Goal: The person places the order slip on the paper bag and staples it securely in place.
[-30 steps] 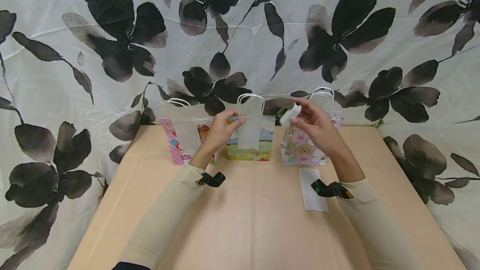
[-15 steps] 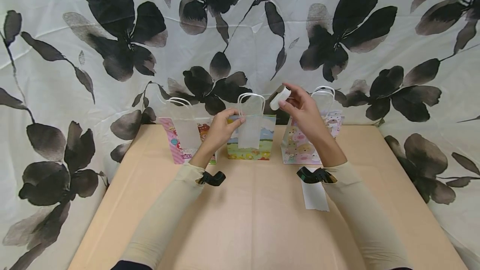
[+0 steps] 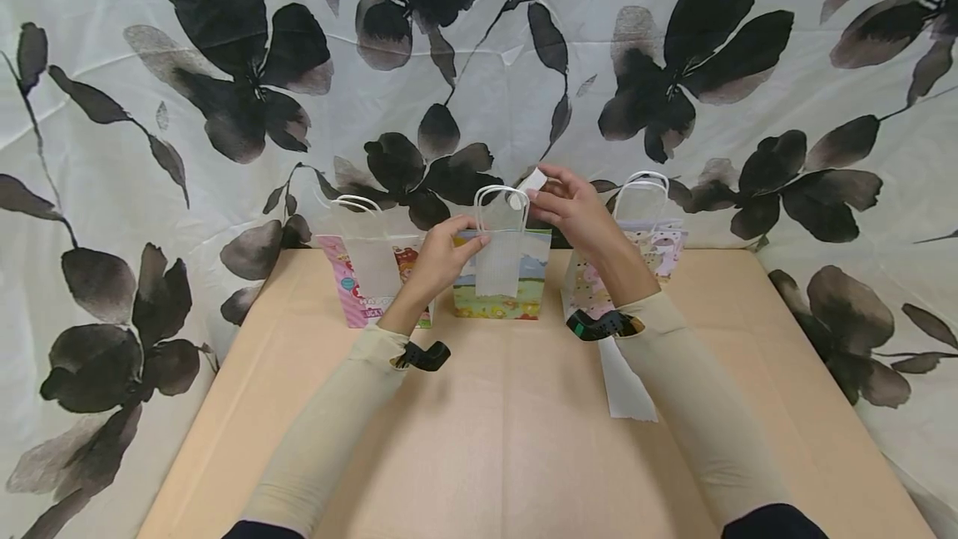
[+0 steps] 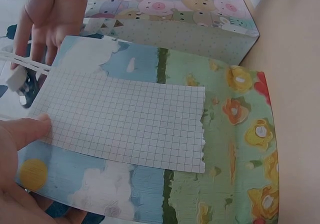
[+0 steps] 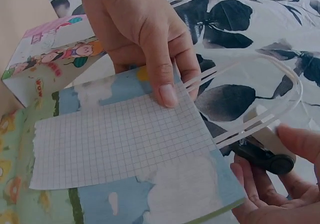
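A paper gift bag (image 3: pixel 530 281) printed with sky, meadow and flowers stands in the middle, white cord handles (image 3: pixel 490 190) up. A torn strip of grid paper (image 4: pixel 130 119) lies flat against its front, up to the top edge. My left hand (image 3: pixel 443 258) pinches strip and bag together at that edge, thumb on the paper and fingers behind. My right hand (image 3: pixel 575 210) holds a small white-and-black stapler (image 5: pixel 267 141) by the bag's handles, just beyond the top edge. In the right wrist view the stapler sits behind the handle cords, apart from the paper.
A pink cartoon bag (image 3: pixel 352 298) with a white paper on its front stands left. To the right is a bag with animal faces (image 3: pixel 591 294), partly behind my right arm. Another paper strip (image 3: pixel 627 389) lies on the table (image 3: pixel 501 439). A floral cloth (image 3: pixel 516 90) hangs behind.
My right hand has carried the stapler left, from in front of the animal-face bag to the middle bag's handles, turning it on the way. My left hand has stayed in place.
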Action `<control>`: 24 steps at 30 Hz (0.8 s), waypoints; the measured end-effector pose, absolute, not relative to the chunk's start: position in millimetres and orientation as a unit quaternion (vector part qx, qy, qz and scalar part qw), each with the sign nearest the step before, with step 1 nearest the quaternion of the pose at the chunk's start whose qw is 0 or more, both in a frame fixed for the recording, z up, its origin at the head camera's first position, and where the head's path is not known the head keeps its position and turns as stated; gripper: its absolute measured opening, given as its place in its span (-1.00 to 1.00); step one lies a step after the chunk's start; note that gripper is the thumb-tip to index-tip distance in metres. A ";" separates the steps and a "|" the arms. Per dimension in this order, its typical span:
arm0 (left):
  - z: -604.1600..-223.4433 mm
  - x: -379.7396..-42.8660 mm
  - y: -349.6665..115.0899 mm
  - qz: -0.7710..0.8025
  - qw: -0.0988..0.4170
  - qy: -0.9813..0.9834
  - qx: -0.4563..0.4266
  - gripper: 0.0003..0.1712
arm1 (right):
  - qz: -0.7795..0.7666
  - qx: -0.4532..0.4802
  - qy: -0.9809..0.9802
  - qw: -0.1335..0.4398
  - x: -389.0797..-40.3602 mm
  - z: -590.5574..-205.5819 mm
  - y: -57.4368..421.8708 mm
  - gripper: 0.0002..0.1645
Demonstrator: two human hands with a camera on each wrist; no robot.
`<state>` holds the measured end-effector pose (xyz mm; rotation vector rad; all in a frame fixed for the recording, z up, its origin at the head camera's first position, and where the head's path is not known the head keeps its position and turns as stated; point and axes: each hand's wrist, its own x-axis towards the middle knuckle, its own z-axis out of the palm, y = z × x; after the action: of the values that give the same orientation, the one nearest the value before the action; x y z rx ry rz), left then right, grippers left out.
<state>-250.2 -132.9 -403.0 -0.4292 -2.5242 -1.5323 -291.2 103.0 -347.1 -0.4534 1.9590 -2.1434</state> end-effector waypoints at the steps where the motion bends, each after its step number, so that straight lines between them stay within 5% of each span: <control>1: -402.6 -250.2 -132.7 -0.511 0.080 -0.844 -0.144 -0.85 | -0.728 -0.149 0.659 0.113 -293.6 -347.8 101.7 -0.34; 11: -402.4 -252.1 -131.2 -0.507 0.075 -0.848 -0.133 -0.78 | -0.720 -0.126 0.652 0.202 -310.8 -350.9 93.6 -0.36; 24: -402.2 -253.5 -129.6 -0.518 0.078 -0.843 -0.124 -0.79 | -0.666 -0.155 0.693 0.227 -311.8 -350.5 90.5 -0.38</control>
<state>-253.5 -129.6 -402.2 -0.3698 -2.5236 -1.5511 -311.8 90.5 -350.5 -0.4282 1.9104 -1.8357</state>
